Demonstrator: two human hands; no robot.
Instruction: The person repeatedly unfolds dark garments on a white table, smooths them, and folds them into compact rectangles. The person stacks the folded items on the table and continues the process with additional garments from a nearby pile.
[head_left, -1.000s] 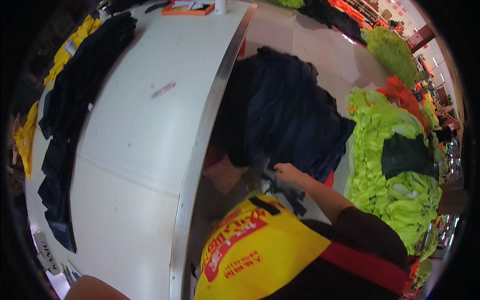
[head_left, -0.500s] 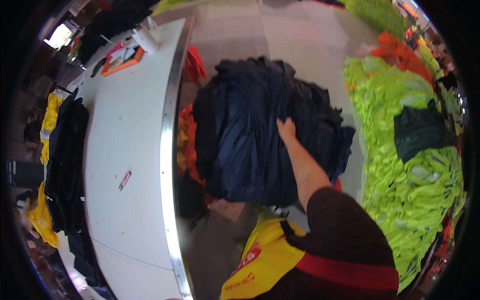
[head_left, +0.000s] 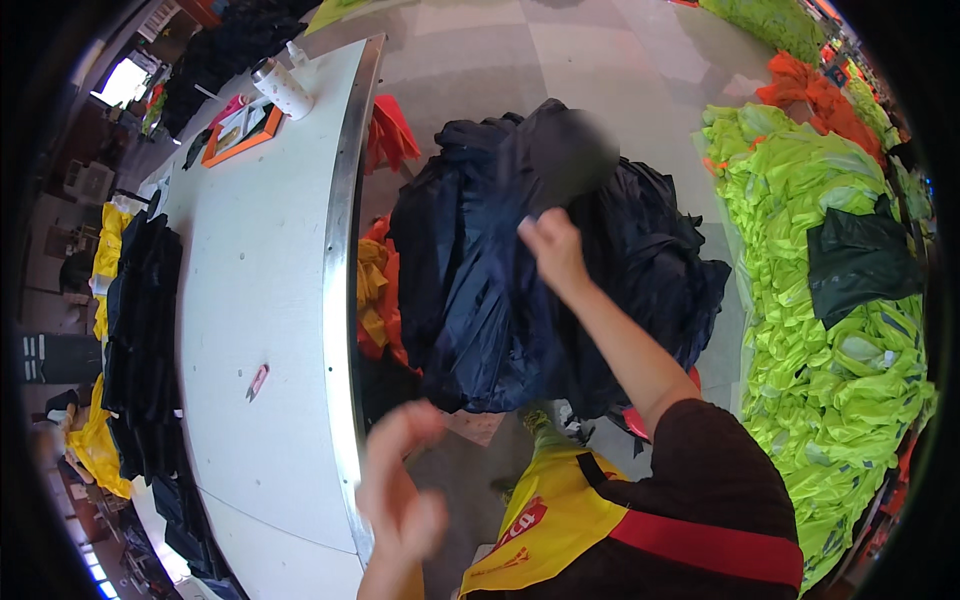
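A large heap of dark navy garments (head_left: 470, 260) lies in front of me. My right hand (head_left: 557, 252) is closed over the heap, pinching a dark garment (head_left: 570, 155) whose upper end flares up and is smeared by motion. My left hand (head_left: 400, 490) hangs beside the table's metal edge, near side, blurred by motion. Its thumb and fingers stand apart with nothing between them.
On the left runs a long white table (head_left: 265, 250) with pink thread snips (head_left: 258, 381), an orange tray (head_left: 240, 138) and a white bottle (head_left: 283, 90). Black garments (head_left: 145, 330) hang along its far side. Lime-yellow garments (head_left: 800, 400) are piled to the right, a dark cloth (head_left: 865, 262) on top.
My left hand has come into view at the lower left. My right hand has shifted slightly left and toward me, and a dark garment now rises off the heap.
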